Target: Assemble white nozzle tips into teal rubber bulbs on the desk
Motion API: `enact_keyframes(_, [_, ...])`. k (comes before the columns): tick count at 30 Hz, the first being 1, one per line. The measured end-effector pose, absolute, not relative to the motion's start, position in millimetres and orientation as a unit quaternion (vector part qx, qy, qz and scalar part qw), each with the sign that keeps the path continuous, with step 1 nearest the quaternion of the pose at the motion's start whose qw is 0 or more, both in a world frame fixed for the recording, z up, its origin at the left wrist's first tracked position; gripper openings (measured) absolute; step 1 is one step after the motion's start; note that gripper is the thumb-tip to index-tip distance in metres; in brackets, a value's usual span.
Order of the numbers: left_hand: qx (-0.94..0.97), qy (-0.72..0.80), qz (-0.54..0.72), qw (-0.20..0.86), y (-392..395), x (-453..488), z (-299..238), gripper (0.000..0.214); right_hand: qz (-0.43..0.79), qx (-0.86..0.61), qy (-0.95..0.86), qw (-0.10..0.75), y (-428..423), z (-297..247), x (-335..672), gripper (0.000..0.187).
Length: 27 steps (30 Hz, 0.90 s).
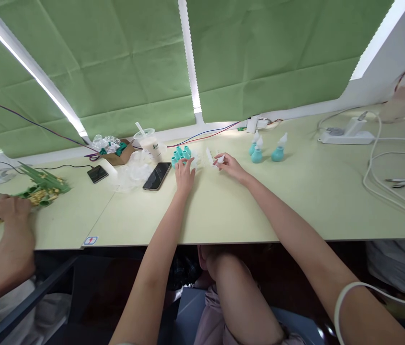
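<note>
My left hand (185, 175) reaches to a cluster of teal rubber bulbs (180, 155) on the pale green table (224, 211), its fingertips curled on the nearest bulb. My right hand (229, 166) pinches a small clear plastic tip (220, 159) beside several more clear tips (207, 157) lying between the hands. Three assembled teal bulbs with white tips (265, 149) stand upright to the right of my right hand.
A dark phone (156, 176) lies left of my left hand, next to clear plastic bags (135, 171), a drink cup (149, 142), a cardboard box (116, 149) and another phone (98, 173). A co-worker's hands (3, 209) handle green parts at far left. A power strip (348, 135) and white cables (389, 182) lie right.
</note>
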<state>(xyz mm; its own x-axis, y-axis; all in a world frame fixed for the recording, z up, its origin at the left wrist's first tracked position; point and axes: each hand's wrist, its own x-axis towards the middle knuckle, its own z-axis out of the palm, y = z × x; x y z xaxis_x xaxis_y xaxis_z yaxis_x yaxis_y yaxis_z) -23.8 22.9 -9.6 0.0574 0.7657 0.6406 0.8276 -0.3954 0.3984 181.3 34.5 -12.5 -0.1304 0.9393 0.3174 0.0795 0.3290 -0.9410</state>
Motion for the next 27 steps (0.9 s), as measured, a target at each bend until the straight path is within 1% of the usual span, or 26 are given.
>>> enact_keyframes(3, [-0.741,-0.531,-0.407,0.052,20.6,-21.1,-6.8,0.033,0.396,-0.438,-0.612,0.527,38.0,-13.2,185.4,0.029])
enact_keyframes(5, [-0.758,-0.509,-0.406,0.042,19.2,-18.3,-4.9,0.034,0.395,-0.450,-0.601,0.530,38.8,-12.4,187.4,0.034])
enact_keyframes(7, [-0.786,-0.476,-0.395,0.009,17.7,-13.6,-4.0,0.034,0.397,-0.443,-0.603,0.531,37.4,-11.0,187.0,0.035])
enact_keyframes(10, [-0.814,-0.440,-0.374,-0.058,14.6,-4.1,-4.4,0.036,0.398,-0.414,-0.631,0.522,32.1,-8.7,180.7,0.031])
enact_keyframes(13, [-0.807,-0.442,-0.374,-0.116,12.2,3.9,-5.0,0.033,0.404,-0.402,-0.657,0.493,26.3,-7.5,171.3,0.031])
enact_keyframes(15, [-0.791,-0.451,-0.382,-0.154,12.5,5.4,-4.3,0.028,0.388,-0.414,-0.673,0.475,22.6,-6.5,167.1,0.032])
enact_keyframes(16, [-0.780,-0.457,-0.392,-0.174,13.5,4.7,-3.6,0.027,0.363,-0.428,-0.685,0.465,20.6,-5.7,166.2,0.033])
enact_keyframes(18, [-0.742,-0.471,-0.428,-0.208,17.1,0.6,-1.5,0.029,0.277,-0.469,-0.715,0.438,16.3,-3.5,166.6,0.033])
enact_keyframes(23, [-0.629,-0.492,-0.548,-0.249,29.7,-17.4,2.4,0.033,-0.025,-0.542,-0.760,0.357,11.8,-0.7,165.7,0.022])
enact_keyframes(25, [-0.605,-0.471,-0.580,-0.275,33.5,-23.5,2.2,0.037,-0.080,-0.551,-0.770,0.312,18.1,-2.2,159.5,0.019])
enact_keyframes(27, [-0.587,-0.447,-0.602,-0.304,35.6,-27.8,1.3,0.039,-0.092,-0.554,-0.780,0.278,29.3,-3.8,150.9,0.017])
